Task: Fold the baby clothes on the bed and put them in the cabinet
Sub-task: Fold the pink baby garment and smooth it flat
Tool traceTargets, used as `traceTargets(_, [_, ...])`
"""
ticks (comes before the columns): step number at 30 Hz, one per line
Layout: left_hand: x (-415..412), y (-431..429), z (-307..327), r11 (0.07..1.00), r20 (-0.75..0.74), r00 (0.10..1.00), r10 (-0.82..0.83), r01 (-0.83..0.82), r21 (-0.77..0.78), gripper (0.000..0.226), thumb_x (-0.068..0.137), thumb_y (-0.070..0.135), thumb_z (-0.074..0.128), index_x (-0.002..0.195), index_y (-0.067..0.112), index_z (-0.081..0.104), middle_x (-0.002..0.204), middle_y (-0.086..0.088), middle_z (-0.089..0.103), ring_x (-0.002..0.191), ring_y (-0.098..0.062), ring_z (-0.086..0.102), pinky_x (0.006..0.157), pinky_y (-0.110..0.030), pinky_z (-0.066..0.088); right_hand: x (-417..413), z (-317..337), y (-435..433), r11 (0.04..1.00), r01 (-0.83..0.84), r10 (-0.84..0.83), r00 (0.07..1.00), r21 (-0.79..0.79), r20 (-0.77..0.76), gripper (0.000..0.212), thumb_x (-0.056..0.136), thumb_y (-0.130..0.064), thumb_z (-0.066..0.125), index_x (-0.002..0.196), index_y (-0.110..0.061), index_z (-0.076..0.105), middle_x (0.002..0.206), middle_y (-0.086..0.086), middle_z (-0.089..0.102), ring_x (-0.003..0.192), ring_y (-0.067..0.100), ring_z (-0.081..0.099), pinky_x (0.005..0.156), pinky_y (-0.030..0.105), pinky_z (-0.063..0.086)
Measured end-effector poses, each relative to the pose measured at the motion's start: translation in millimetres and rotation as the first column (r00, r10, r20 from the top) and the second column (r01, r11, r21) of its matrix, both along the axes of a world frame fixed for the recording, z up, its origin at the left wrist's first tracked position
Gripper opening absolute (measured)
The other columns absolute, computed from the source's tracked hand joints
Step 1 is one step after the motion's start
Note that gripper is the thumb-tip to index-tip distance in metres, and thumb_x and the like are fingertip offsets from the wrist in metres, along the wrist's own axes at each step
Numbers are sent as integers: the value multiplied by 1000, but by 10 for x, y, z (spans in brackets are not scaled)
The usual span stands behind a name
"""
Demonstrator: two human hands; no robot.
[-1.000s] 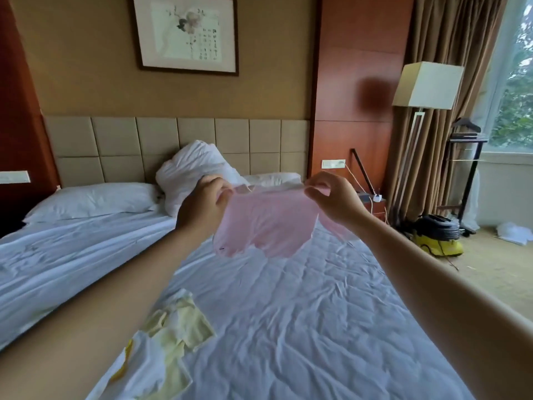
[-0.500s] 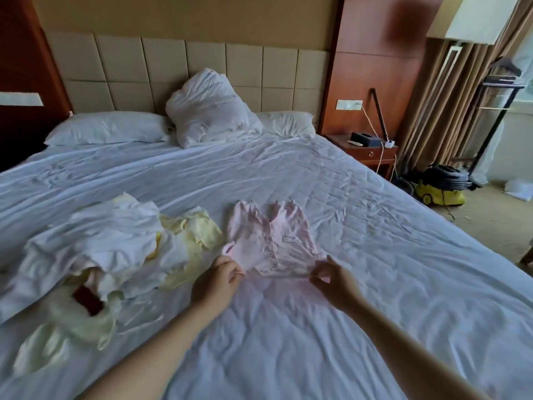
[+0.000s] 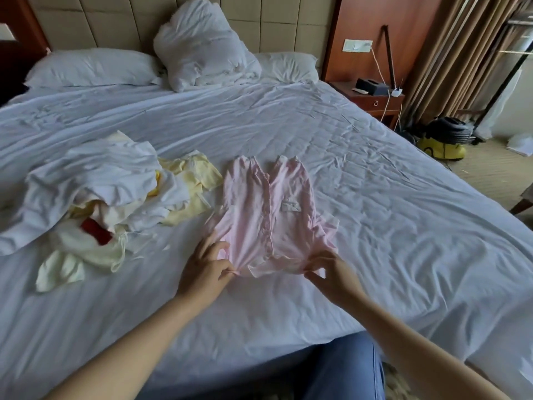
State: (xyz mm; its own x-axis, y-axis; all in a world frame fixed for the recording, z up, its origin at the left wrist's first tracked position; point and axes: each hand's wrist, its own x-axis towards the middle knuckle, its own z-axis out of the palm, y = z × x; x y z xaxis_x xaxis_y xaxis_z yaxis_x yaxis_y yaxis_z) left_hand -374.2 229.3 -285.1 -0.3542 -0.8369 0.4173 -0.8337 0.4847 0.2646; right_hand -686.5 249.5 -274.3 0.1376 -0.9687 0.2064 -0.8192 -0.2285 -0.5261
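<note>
Brought the pink romper [image 3: 268, 215] down from mid-air onto the bed [image 3: 375, 197], pile [image 3: 95, 197] at nine o'clock. Pinched its near edge with left hand [image 3: 206, 267] and right hand [image 3: 331, 272]; likely ready to fold.

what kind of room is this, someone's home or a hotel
Probably a hotel bedroom: a wide bed with white sheets against a padded beige headboard, a wooden nightstand by red-brown wall panelling, and heavy brown curtains.
</note>
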Motion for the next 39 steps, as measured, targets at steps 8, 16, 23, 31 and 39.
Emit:
traceTargets(8, [80,119,-43,991,45,992,-115,112,71,9,62,20,73,63,22,65,86,8,62,114,-19,51,84,-31,54,34,-150,137,991,-101,117,969,85,-219,12,88,-37,67,97,-37,75,100,-17,61,105,8,54,76,24,45])
traceTargets(16, [-219,21,172,993,63,994,-85,80,88,23,68,33,51,55,20,65,64,5,58,74,-20,59,92,-24,40,-122,118,40,988,-122,135,979,92,-154,16,86,-28,65,93,-38,75,85,-29,57,97,4,54,72,16,43])
traceTargets(23, [-993,-208,242,935,28,975,-222,205,291,31,87,38,52,107,23,71,112,4,63,114,-15,53,92,-27,40,-352,296,-413,995,96,-87,970,33,-227,19,89,-25,58,98,-32,73,103,-9,67,105,14,56,66,27,35])
traceTargets(31, [-1512,-493,23,933,7,963,-268,258,249,19,93,30,55,104,23,69,110,2,60,109,-19,55,84,-31,42,-662,185,-1108,974,218,-199,957,68,-211,19,95,-25,52,111,-27,62,124,-4,62,123,20,49,74,31,37])
traceTargets(39, [-1525,-615,-206,937,-43,966,-253,256,238,21,78,39,60,93,26,69,101,6,58,99,-17,54,82,-30,45,-619,1,-1441,956,215,-178,965,197,-191,18,89,-25,60,105,-16,60,114,9,61,108,31,55,71,31,35])
